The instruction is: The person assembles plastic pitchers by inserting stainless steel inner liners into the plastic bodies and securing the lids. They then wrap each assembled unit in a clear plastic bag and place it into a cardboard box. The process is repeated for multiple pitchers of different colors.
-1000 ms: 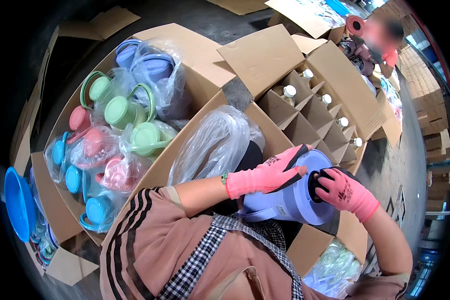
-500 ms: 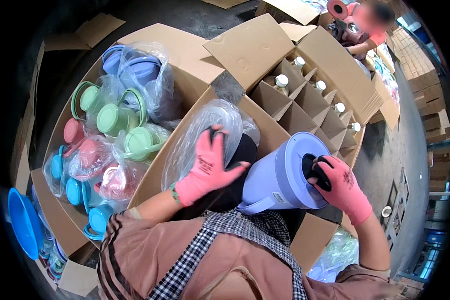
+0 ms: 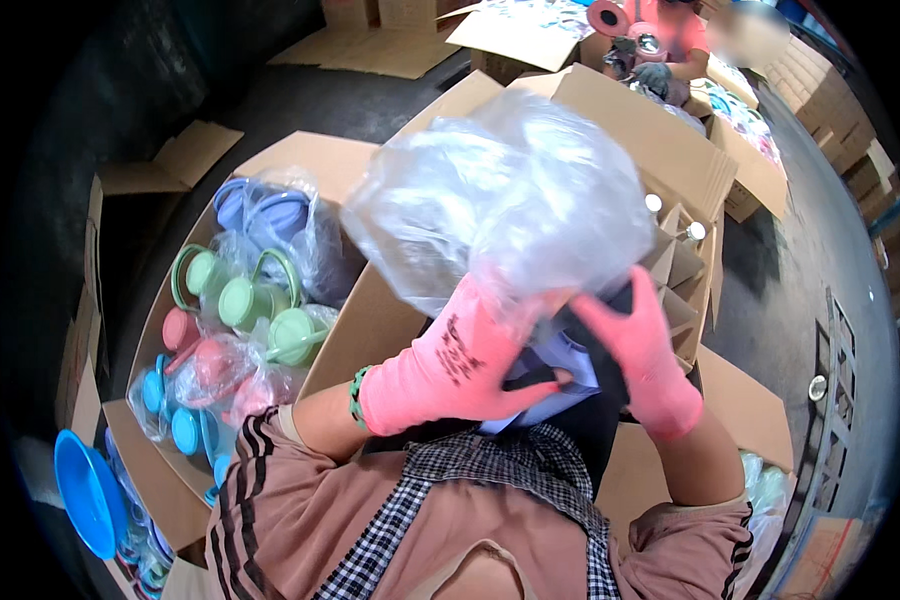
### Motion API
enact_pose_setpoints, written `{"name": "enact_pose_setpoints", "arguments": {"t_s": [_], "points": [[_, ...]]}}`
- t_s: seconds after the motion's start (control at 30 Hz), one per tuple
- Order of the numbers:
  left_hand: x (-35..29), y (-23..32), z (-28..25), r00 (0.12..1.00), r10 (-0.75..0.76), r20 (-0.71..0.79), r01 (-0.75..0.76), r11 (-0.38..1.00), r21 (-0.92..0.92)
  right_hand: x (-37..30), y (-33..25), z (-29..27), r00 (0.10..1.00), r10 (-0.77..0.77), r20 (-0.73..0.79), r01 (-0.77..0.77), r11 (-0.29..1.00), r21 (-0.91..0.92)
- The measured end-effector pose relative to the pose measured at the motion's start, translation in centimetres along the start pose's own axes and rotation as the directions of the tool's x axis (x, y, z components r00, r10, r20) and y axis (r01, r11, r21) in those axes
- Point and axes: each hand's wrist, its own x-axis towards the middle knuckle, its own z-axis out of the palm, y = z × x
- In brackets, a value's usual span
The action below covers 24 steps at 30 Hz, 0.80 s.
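A large clear plastic bag (image 3: 510, 200) hangs puffed out in front of me, over the boxes. My left hand (image 3: 460, 360), in a pink glove, grips the bag's near edge; its fingers are partly hidden by the film and its thumb sticks out to the right. My right hand (image 3: 645, 355), gloved in pink too, is at the bag's right lower edge with thumb and fingers spread. Below and between both hands a purple plastic jug (image 3: 565, 385) rests in my lap, mostly covered by the hands and bag.
At left stands a carton (image 3: 160, 440) of bagged blue, pink, green and purple lidded jugs. Behind the bag, a carton with cardboard dividers (image 3: 680, 265) holds white-capped bottles. A blue basin (image 3: 88, 495) sits at lower left. Another person (image 3: 670, 50) works at the far right.
My left hand has raised the bag from the carton and brought it forward and right. My right hand has left the jug's top and moved to the bag. The view has shifted.
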Motion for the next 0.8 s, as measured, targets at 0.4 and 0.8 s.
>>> {"name": "enact_pose_setpoints", "arguments": {"t_s": [0.4, 0.8], "points": [[5.0, -13.5, 4.5, 0.721, -0.623, 0.305, 0.44, 0.071, -0.895, -1.9, 1.2, -5.4, 0.862, -0.117, 0.494, 0.489, 0.454, -0.745], [-4.7, -14.5, 13.0, 0.778, -0.587, 0.226, 0.493, 0.345, -0.799, 2.5, 14.6, -14.9, 0.981, 0.01, -0.196, -0.1, 0.883, -0.458]]}}
